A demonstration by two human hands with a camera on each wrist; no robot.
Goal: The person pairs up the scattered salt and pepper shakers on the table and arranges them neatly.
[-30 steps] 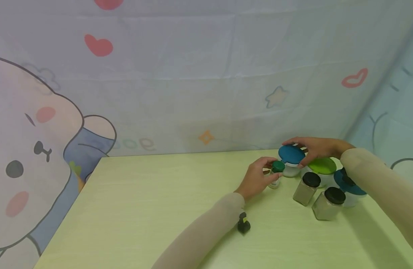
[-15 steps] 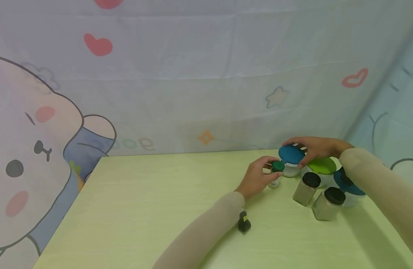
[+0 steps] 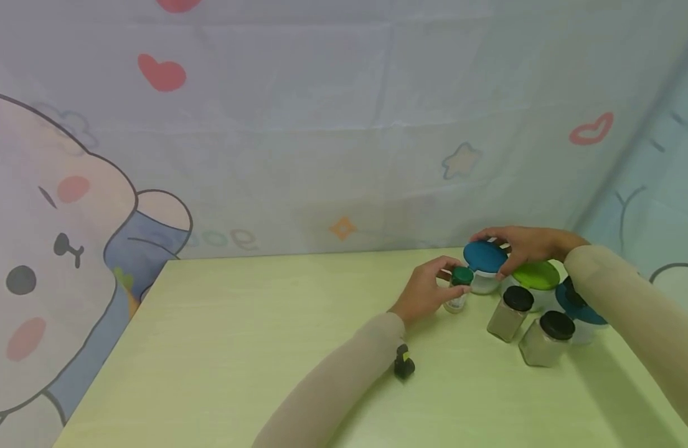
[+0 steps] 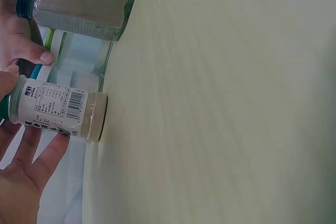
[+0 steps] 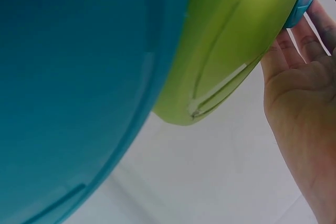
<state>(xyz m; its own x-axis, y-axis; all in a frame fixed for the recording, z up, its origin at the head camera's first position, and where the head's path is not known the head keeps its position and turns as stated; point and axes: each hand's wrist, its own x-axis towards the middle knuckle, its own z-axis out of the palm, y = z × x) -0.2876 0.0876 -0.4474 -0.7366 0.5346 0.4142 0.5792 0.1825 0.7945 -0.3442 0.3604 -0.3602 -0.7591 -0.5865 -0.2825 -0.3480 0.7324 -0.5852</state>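
Observation:
My left hand point(image 3: 424, 292) holds a small clear jar with a green cap point(image 3: 462, 275) between thumb and fingers. In the left wrist view the jar's white label point(image 4: 55, 106) shows a barcode, and pale powder lies at its base. Just to the right, my right hand point(image 3: 525, 244) grips a round white tub with a blue lid point(image 3: 485, 256), thumb in front and fingers behind. The right wrist view shows that hand point(image 5: 304, 93) with its fingertips at the blue lid's edge point(image 5: 304, 1), beside a green lid point(image 5: 231, 40).
A green-lidded tub point(image 3: 537, 275) and another blue-lidded tub point(image 3: 587, 314) stand under and beside the right forearm. Two black-capped square jars point(image 3: 506, 318) point(image 3: 545, 342) stand before them. A printed cloth point(image 3: 321, 124) hangs behind the pale table point(image 3: 237, 348).
Both hands stay on the same jar and tub. The left hand, with the green-capped jar, shifts only very slightly, and the head view drifts a little.

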